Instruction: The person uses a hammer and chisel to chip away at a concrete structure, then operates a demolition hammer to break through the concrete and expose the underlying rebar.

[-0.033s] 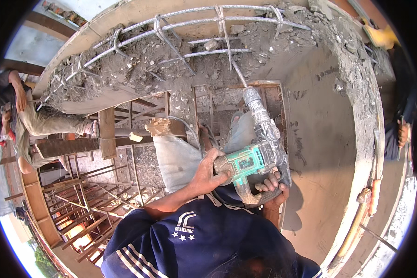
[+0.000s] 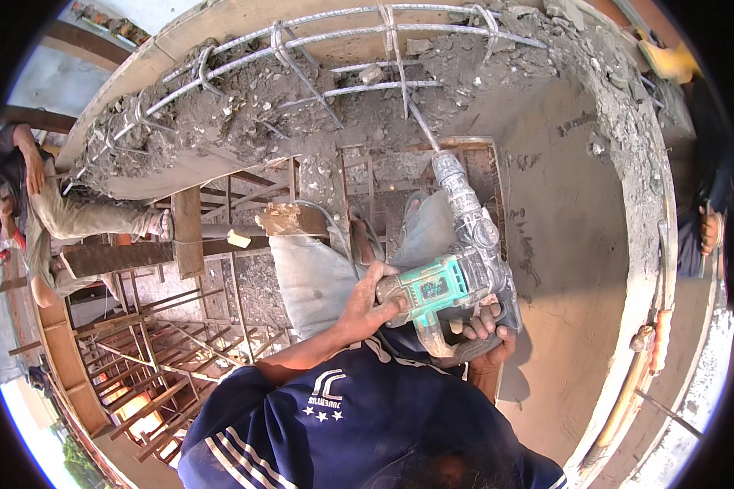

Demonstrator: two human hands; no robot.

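Left hand (image 2: 370,303) and right hand (image 2: 489,334) grip rotary hammer (image 2: 469,267); upper rebar (image 2: 334,38) already bared, jagged concrete (image 2: 228,114) still left around lower bars (image 2: 422,84).

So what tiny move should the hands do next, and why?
Probably lean the drill gently forward: its bit points at the broken concrete by the metal bars, and the left hand and right hand both grip it, so it seems ready for a push.

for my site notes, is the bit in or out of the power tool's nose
In: the metal bit runs straight from the nose of the green-and-grey power tool, with no visible gap.
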